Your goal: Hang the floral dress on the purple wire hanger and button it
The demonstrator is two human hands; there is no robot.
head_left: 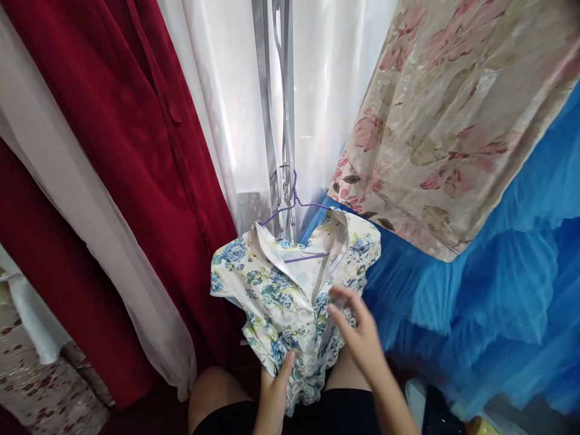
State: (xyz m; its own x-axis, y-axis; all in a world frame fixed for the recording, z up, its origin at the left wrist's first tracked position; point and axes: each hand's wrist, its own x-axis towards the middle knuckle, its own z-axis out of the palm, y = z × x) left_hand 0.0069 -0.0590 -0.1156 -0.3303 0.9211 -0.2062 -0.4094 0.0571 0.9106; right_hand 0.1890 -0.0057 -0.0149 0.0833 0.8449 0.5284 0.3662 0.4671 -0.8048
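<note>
A white blouse with blue flowers [281, 284] hangs on a purple wire hanger [294, 208] from a metal window bar. My left hand [274, 386] grips the blouse's lower front, thumb on top of the cloth. At the right side of the blouse front my right hand [357, 335] hovers with fingers apart and loosely curled, holding nothing.
A dark red curtain [136, 157] and a sheer white curtain [58, 181] hang at left. A cream floral cloth [453, 115] hangs upper right over blue tulle [498, 290]. My knees and black shorts [335, 414] show at the bottom.
</note>
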